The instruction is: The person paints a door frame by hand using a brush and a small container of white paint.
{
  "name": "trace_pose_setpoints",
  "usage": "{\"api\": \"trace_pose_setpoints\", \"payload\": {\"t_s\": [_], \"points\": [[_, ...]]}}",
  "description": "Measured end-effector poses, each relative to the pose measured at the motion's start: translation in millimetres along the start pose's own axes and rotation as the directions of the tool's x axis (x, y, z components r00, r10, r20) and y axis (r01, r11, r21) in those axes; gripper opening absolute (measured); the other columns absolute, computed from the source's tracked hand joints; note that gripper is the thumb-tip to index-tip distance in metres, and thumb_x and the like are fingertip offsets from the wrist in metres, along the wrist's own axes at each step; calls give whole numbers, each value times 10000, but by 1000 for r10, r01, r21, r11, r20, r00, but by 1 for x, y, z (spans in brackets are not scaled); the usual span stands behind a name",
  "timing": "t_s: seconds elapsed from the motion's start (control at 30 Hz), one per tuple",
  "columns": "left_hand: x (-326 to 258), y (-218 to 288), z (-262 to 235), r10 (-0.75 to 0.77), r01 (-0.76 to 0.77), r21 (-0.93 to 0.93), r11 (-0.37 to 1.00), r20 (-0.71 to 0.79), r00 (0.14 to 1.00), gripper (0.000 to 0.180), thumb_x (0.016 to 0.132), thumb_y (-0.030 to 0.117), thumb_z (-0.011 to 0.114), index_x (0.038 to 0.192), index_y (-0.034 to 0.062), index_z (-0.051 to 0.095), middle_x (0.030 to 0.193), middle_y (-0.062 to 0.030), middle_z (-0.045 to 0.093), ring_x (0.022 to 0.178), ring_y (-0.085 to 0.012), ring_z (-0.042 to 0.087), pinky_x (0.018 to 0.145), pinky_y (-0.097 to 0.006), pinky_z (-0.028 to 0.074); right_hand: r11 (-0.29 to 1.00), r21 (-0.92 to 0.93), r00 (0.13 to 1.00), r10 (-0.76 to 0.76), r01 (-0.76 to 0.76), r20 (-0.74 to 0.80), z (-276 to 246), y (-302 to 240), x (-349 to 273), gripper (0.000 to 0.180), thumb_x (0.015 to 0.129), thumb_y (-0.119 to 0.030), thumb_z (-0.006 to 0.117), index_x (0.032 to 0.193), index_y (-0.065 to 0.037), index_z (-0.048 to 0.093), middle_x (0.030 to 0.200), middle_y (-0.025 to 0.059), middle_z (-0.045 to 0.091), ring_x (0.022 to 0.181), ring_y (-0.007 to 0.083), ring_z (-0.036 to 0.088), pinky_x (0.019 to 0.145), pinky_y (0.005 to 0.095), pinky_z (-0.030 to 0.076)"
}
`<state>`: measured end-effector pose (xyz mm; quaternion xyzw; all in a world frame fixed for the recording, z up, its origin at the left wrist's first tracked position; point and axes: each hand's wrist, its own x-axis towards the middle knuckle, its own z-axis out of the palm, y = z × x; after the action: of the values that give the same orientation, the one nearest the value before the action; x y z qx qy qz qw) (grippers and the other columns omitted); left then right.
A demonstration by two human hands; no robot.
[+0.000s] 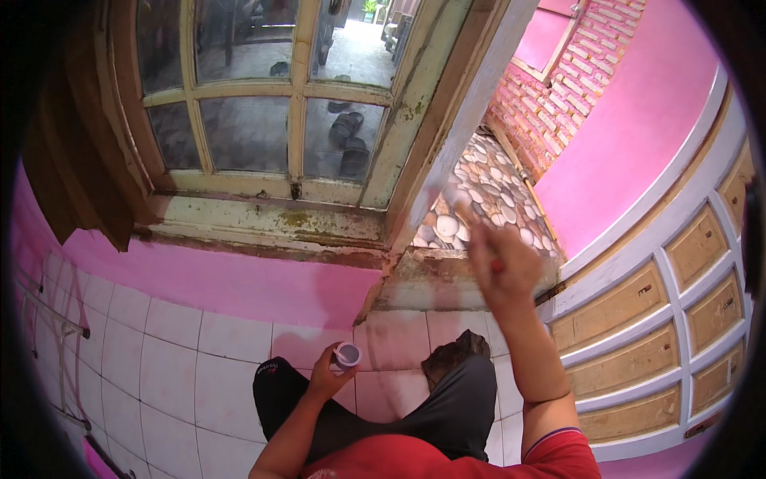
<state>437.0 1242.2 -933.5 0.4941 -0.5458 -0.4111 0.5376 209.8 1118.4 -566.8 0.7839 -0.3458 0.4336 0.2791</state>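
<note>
My left hand (325,375) is wrapped round a small round paint pot (348,354) with pale grey-lilac paint inside, held low over my bent legs. My right hand (508,267) is raised and closed round a paintbrush (463,204), smeared by motion; a bit of red shows at the palm. The brush's tip is close to the door frame post (435,172), whose inner face is pale grey-white. I cannot tell whether the bristles touch it. Beside the post, the old window frame (299,136) has worn, cream-yellow paint.
A panelled door (622,327) with pale grey rails and bare brown panels stands at the right. Past the threshold lies pebble-patterned flooring (487,180). A brown curtain (76,144) hangs at the left above a metal rack (60,319). A dark crumpled cloth (455,355) lies on the white tiles.
</note>
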Motion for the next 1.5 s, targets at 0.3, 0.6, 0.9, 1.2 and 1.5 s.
{"api": "trace_pose_setpoints", "payload": {"t_s": [0.3, 0.6, 0.9, 1.2, 1.5], "points": [[4, -3, 0, -19, 19, -9, 1000, 21, 1000, 634, 826, 168, 876, 1336, 1, 538, 1136, -118, 693, 1028, -201, 699, 875, -326, 568, 998, -57, 976, 23, -36, -215, -11, 25, 57, 114, 928, -79, 774, 1009, -2, 755, 719, 57, 678, 552, 79, 589, 493, 254, 435], [2, -6, -2, -43, 43, -14, 999, 29, 999, 627, 825, 173, 877, 1327, 2, 543, 1141, -128, 694, 1040, -213, 704, 888, -333, 568, 992, -40, 977, -125, 120, -172, 2, 33, 29, 322, 846, 26, 788, 1159, -15, 725, 754, 111, 653, 587, 214, 599, 518, 327, 452], [0, -11, -4, -30, 30, -10, 999, 7, 1000, 609, 833, 176, 871, 1317, 3, 545, 1155, -124, 696, 1067, -207, 700, 911, -333, 560, 975, 223, 996, -20, 1, 86, 14, -2, -48, 293, 821, -123, 840, 1075, -57, 710, 701, 61, 598, 543, 236, 572, 486, 383, 429], [3, -16, 1, 11, -9, -51, 999, 33, 999, 609, 834, 182, 874, 1315, 4, 544, 1140, -118, 694, 1051, -206, 700, 902, -329, 561, 999, -20, 953, 41, -50, -300, -28, 46, 109, 182, 967, -114, 741, 1103, 5, 765, 794, 50, 734, 651, 59, 638, 541, 237, 498], [0, -12, -1, 30, -30, -6, 1000, 10, 1000, 599, 831, 184, 877, 1300, 0, 553, 1124, -121, 694, 1025, -209, 702, 878, -327, 565, 989, -140, 985, -75, 53, -155, -14, 33, 58, 243, 877, -101, 808, 1113, -60, 763, 670, 71, 576, 557, 172, 579, 505, 335, 436]]}}
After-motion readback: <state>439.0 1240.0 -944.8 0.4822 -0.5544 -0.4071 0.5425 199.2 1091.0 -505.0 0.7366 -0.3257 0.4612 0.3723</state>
